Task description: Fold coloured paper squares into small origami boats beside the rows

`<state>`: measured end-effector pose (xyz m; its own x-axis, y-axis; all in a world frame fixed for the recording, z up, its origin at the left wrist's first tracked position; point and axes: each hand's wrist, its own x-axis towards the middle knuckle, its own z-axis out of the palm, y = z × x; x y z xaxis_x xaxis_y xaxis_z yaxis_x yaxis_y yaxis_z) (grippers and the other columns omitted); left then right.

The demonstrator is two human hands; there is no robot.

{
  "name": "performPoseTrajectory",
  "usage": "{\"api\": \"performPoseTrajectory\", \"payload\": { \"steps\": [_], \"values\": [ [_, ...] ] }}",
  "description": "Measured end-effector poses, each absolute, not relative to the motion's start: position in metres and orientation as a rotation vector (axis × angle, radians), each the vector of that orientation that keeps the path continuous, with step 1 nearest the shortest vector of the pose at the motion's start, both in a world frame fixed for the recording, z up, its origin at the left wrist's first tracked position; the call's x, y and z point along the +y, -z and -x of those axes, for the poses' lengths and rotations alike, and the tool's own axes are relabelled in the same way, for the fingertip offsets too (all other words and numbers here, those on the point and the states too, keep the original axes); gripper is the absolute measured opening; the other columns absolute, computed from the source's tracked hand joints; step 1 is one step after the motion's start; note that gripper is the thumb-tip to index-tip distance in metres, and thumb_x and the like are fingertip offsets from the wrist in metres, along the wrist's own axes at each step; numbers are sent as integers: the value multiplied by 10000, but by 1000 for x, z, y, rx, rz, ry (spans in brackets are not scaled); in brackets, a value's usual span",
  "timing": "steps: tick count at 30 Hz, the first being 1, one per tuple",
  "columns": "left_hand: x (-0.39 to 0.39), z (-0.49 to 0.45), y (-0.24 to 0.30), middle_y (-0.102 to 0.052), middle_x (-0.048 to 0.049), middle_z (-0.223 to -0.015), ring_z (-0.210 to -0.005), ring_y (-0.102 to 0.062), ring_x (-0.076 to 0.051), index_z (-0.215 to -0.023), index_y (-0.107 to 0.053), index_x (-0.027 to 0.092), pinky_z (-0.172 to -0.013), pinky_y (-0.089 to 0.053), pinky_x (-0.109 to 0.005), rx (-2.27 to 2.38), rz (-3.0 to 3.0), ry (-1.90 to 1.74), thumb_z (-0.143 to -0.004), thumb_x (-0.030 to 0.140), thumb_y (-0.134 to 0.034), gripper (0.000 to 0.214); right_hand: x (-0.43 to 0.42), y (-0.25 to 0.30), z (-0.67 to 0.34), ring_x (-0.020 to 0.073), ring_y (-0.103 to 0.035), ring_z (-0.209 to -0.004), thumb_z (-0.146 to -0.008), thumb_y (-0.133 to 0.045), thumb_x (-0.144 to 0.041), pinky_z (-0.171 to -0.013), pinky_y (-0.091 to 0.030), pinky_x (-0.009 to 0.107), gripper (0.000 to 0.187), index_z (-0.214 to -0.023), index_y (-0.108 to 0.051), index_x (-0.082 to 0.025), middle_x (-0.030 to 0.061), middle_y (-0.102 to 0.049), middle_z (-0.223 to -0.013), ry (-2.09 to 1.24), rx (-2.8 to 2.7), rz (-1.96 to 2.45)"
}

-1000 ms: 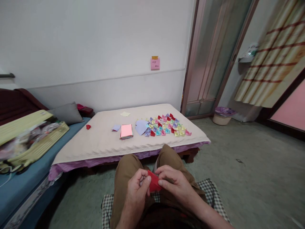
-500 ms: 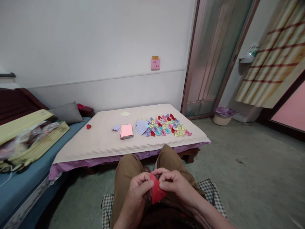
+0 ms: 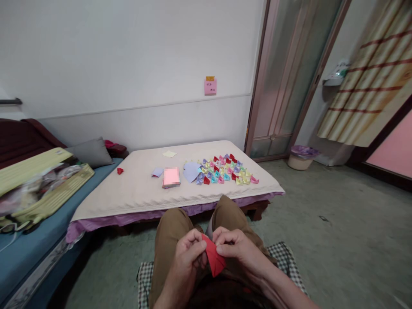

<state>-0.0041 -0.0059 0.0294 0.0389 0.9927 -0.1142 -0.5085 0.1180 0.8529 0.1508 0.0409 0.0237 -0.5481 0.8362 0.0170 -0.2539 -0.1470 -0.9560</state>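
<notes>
A folded red paper (image 3: 214, 259) is held above my lap, pointing down. My left hand (image 3: 188, 257) pinches its left upper edge and my right hand (image 3: 236, 251) pinches its right upper edge; both are closed on it. Ahead, on the low cream mattress (image 3: 135, 193), lie several small folded paper pieces in many colours (image 3: 225, 170), a stack of pink paper sheets (image 3: 171, 177), a lilac sheet (image 3: 191, 171), a yellow sheet (image 3: 169, 153) and a lone red folded piece (image 3: 119, 171).
A blue bed (image 3: 28, 249) at the left carries a yellow bag (image 3: 35, 180) and a grey pillow (image 3: 92, 152). A waste bin (image 3: 301, 156) stands by the door at the right. I sit on a chequered cushion (image 3: 283, 257) on the green floor.
The red paper has been turned from lying flat between my fingers to hanging point down. Both hands shifted slightly and now pinch its top edges.
</notes>
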Motion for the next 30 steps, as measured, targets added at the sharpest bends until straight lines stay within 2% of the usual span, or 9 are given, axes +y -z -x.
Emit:
{"api": "performPoseTrajectory", "payload": {
  "steps": [3,7,13,16,19,22,27,30],
  "values": [
    [-4,4,-24,-496,39,-516,-418,-383,-71,-784,-561,161,-441,-271,-194,766,-657,-1285,-795,343,-615,190,41,-21,-150,136,-461,-665,-583,-804,-292,-626,-332,264,172,-583,-714,-145,-2,-540,-688,-1900,-1219,656],
    [-4,2,-20,-510,4,-517,-423,-396,-67,-748,-577,125,-435,-278,-190,698,-678,-1192,-882,365,-506,284,41,-19,-150,122,-454,-624,-604,-783,-260,-572,-313,239,162,-589,-693,-126,4,-556,-671,-2023,-1077,586],
    [-4,2,-17,-521,1,-533,-439,-419,-51,-772,-625,97,-448,-317,-162,682,-630,-1126,-825,339,-609,248,46,-15,-153,105,-442,-585,-617,-769,-265,-571,-337,224,179,-661,-687,-112,6,-559,-647,-2108,-960,557],
    [-3,5,-15,-530,7,-495,-389,-409,-38,-744,-607,106,-414,-310,-146,705,-622,-1138,-828,345,-610,254,48,-12,-155,78,-377,-527,-641,-758,-259,-508,-301,200,179,-643,-658,-110,-9,-516,-614,-2130,-902,557],
    [-4,6,-16,-572,-6,-522,-411,-480,-45,-743,-589,115,-427,-364,-134,705,-560,-1152,-845,324,-598,233,48,-10,-156,62,-320,-488,-688,-731,-235,-478,-273,189,165,-645,-636,-107,-29,-467,-573,-2152,-859,546],
    [-5,5,-19,-597,-10,-592,-480,-542,-51,-797,-595,114,-463,-415,-130,687,-474,-1165,-839,275,-617,168,48,-8,-155,63,-337,-483,-704,-719,-222,-499,-305,197,158,-653,-628,-104,-35,-456,-549,-2151,-844,546],
    [-4,0,-20,-537,43,-555,-438,-500,-29,-786,-578,132,-424,-392,-113,678,-345,-1217,-823,226,-635,115,49,-1,-150,54,-339,-468,-708,-718,-229,-478,-291,185,199,-625,-587,-104,-44,-436,-525,-2170,-788,525],
    [-3,-3,-18,-499,61,-522,-411,-458,-21,-745,-557,140,-403,-354,-107,687,-310,-1230,-800,228,-655,143,48,4,-146,48,-318,-451,-660,-756,-249,-455,-270,177,244,-604,-560,-114,-59,-399,-505,-2217,-707,526]
  ]
}}
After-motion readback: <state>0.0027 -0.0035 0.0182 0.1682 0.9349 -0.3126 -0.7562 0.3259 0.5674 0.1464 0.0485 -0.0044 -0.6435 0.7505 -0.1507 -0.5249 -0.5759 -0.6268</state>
